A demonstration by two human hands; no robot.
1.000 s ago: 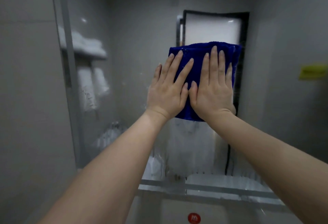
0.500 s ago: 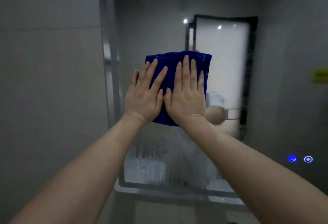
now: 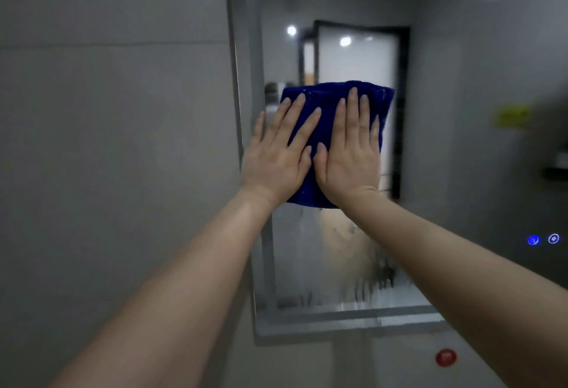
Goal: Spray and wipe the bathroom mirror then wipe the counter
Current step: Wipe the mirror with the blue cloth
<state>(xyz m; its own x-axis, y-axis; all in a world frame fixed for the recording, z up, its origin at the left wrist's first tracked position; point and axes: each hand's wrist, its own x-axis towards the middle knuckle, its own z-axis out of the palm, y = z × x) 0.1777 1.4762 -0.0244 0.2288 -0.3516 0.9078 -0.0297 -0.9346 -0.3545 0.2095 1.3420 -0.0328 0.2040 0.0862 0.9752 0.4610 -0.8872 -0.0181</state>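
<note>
A folded dark blue cloth (image 3: 325,101) lies flat against the bathroom mirror (image 3: 455,172), close to the mirror's left edge. My left hand (image 3: 276,160) and my right hand (image 3: 350,160) press side by side on the cloth, palms flat and fingers spread upward. The little finger of my left hand reaches the mirror's left frame. Below the cloth the glass is streaked and fogged with wet spray down to the lower rim. The counter is out of view.
A grey tiled wall (image 3: 116,157) fills the left side. Two lit blue touch buttons (image 3: 543,239) sit in the mirror at lower right. A round red object (image 3: 445,357) shows under the mirror's lower rim. The mirror reflects a frosted door and ceiling lights.
Both hands have slid the cloth leftward across the mirror, from in front of the reflected door to the mirror's left edge. The view has followed to the left.
</note>
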